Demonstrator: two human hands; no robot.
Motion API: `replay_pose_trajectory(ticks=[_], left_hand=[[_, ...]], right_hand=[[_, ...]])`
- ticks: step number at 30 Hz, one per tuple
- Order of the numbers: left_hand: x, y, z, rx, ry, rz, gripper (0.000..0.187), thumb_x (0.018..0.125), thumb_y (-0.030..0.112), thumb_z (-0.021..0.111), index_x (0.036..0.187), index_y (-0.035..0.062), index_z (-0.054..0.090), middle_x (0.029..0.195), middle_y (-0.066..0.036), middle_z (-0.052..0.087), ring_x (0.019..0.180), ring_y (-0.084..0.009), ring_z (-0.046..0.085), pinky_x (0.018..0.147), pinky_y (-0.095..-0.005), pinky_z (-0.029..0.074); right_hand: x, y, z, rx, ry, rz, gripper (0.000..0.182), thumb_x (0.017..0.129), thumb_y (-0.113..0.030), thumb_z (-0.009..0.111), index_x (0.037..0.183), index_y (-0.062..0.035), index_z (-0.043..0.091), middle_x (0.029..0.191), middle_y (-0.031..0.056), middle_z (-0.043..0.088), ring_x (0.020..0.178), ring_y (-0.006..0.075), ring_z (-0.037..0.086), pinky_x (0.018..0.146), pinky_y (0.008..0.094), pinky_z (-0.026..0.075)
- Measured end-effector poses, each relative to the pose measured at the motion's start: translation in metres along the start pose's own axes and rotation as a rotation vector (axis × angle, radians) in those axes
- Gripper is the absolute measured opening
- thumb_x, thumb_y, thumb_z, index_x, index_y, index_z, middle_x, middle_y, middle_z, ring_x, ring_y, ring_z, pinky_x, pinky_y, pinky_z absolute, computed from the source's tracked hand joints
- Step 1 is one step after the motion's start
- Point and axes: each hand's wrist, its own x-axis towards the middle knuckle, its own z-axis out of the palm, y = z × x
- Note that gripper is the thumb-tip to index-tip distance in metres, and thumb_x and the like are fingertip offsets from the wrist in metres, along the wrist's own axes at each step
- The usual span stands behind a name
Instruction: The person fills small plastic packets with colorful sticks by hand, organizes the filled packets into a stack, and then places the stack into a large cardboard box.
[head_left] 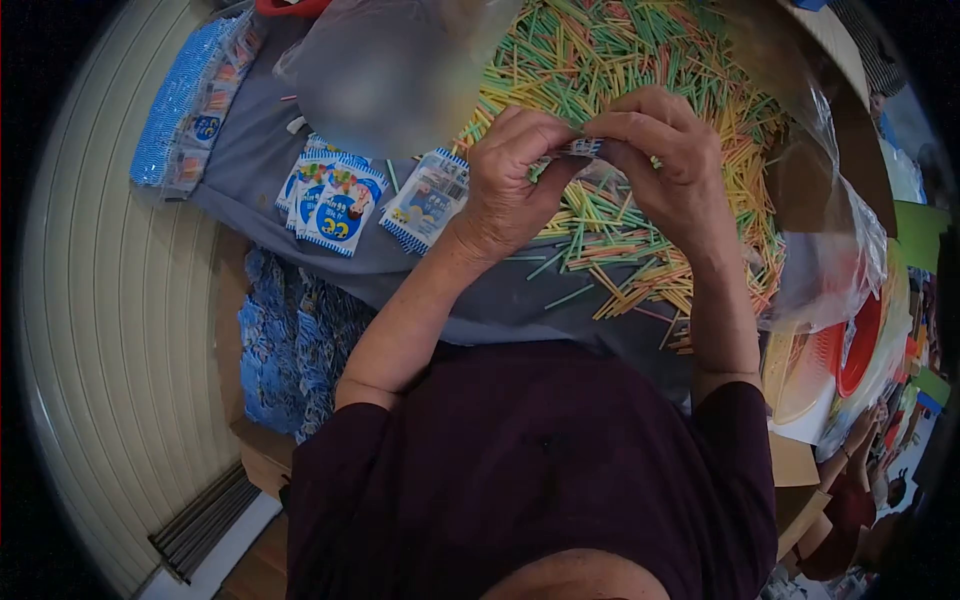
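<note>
My left hand [512,180] and my right hand [672,150] meet above a heap of thin coloured sticks [620,45]. Both are closed, fingertips pinching a small packet [585,147] whose blue-and-white striped edge shows between them. Pale green stick ends poke out at each palm; fingers hide the rest of the packet. Just left of my left hand lies a stack of packets [430,203] with a barcode on top. Farther left is another pile of blue-and-white packets [335,205] with a cartoon print.
Bundled packets [195,110] lie at the upper left, on grey cloth [265,150]. A box below holds blue packets [275,340]. Clear plastic [835,230] edges the heap on the right, near a red ring-shaped rim [862,345]. Another person's arm [850,445] shows at lower right.
</note>
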Motion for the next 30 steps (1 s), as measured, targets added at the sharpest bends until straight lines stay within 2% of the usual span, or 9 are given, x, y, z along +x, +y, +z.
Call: replay_pose_trajectory(ticks=[5,7,9,11,14,18,20,26,30], left_hand=[[-0.013,0.001,-0.019,-0.030,0.051,-0.097,0.031,0.068,-0.009,0.075,0.097,0.0018,0.070,0.084,-0.007,0.067,0.074,-0.0204,0.062,0.066,-0.0309,0.050],[-0.019,0.000,-0.031,-0.055,0.042,-0.081,0.035,0.068,-0.008,0.075,0.101,0.0021,0.070,0.082,-0.008,0.067,0.073,-0.0208,0.063,0.066,-0.0305,0.050],[-0.026,0.003,-0.039,-0.033,0.041,-0.086,0.034,0.069,-0.009,0.074,0.101,0.0017,0.070,0.080,-0.008,0.066,0.073,-0.0209,0.062,0.065,-0.0307,0.049],[-0.029,0.003,-0.041,-0.014,0.051,-0.087,0.033,0.069,-0.009,0.073,0.100,0.0014,0.070,0.078,-0.008,0.066,0.072,-0.0210,0.062,0.064,-0.0309,0.049],[-0.034,0.009,-0.041,-0.128,0.124,-0.125,0.029,0.070,-0.008,0.072,0.097,0.0015,0.067,0.074,-0.008,0.063,0.066,-0.0215,0.057,0.060,-0.0326,0.045],[-0.036,0.025,-0.051,0.021,0.038,-0.054,0.030,0.070,-0.006,0.074,0.099,0.0019,0.068,0.076,-0.009,0.063,0.070,-0.0223,0.059,0.065,-0.0330,0.046],[-0.041,0.039,-0.062,-0.185,0.146,-0.294,0.034,0.075,-0.005,0.075,0.107,-0.0004,0.067,0.094,-0.008,0.067,0.085,-0.0166,0.063,0.077,-0.0291,0.051],[-0.075,0.019,-0.139,0.437,0.125,-0.403,0.028,0.079,0.003,0.074,0.106,-0.0022,0.068,0.088,-0.014,0.066,0.085,-0.0295,0.063,0.080,-0.0365,0.049],[-0.094,-0.020,-0.180,0.891,0.064,-0.464,0.032,0.081,0.010,0.074,0.110,-0.0011,0.067,0.091,-0.017,0.066,0.086,-0.0331,0.063,0.082,-0.0392,0.049]], right_hand=[[0.002,0.006,-0.001,0.525,0.289,-0.038,0.018,0.078,0.010,0.068,0.094,0.0028,0.070,0.088,0.0086,0.070,0.083,0.0167,0.065,0.070,0.0276,0.050],[-0.003,0.011,-0.009,0.601,0.526,0.202,0.016,0.081,0.008,0.069,0.096,0.0037,0.070,0.090,0.0082,0.070,0.084,0.0155,0.064,0.071,0.0283,0.050],[0.001,0.012,-0.014,0.321,0.469,0.249,0.022,0.079,0.004,0.073,0.101,0.0024,0.070,0.087,0.0086,0.069,0.079,0.0155,0.063,0.070,0.0288,0.050],[0.005,0.009,-0.013,-0.460,0.257,0.115,0.031,0.077,0.001,0.076,0.107,-0.0013,0.069,0.081,0.0091,0.067,0.074,0.0155,0.063,0.068,0.0289,0.049],[-0.004,-0.026,0.009,0.198,-0.092,0.218,0.034,0.074,0.000,0.077,0.107,-0.0036,0.068,0.076,0.0089,0.064,0.067,0.0159,0.061,0.064,0.0289,0.049],[-0.022,-0.025,0.048,0.384,-0.054,0.303,0.020,0.076,0.002,0.075,0.094,0.0001,0.066,0.073,0.0064,0.064,0.064,0.0147,0.060,0.060,0.0287,0.047],[-0.020,-0.027,0.058,0.474,-0.065,0.299,0.019,0.077,0.002,0.074,0.093,0.0003,0.066,0.073,0.0066,0.064,0.065,0.0141,0.060,0.060,0.0283,0.047],[-0.017,-0.046,0.091,0.583,-0.326,0.304,0.034,0.081,0.000,0.065,0.115,-0.0040,0.062,0.087,0.0146,0.067,0.075,0.0328,0.067,0.065,0.0424,0.052],[-0.027,-0.023,0.086,0.374,-0.298,0.127,0.030,0.082,-0.003,0.060,0.111,-0.0054,0.066,0.091,0.0160,0.067,0.079,0.0386,0.064,0.069,0.0469,0.052]])
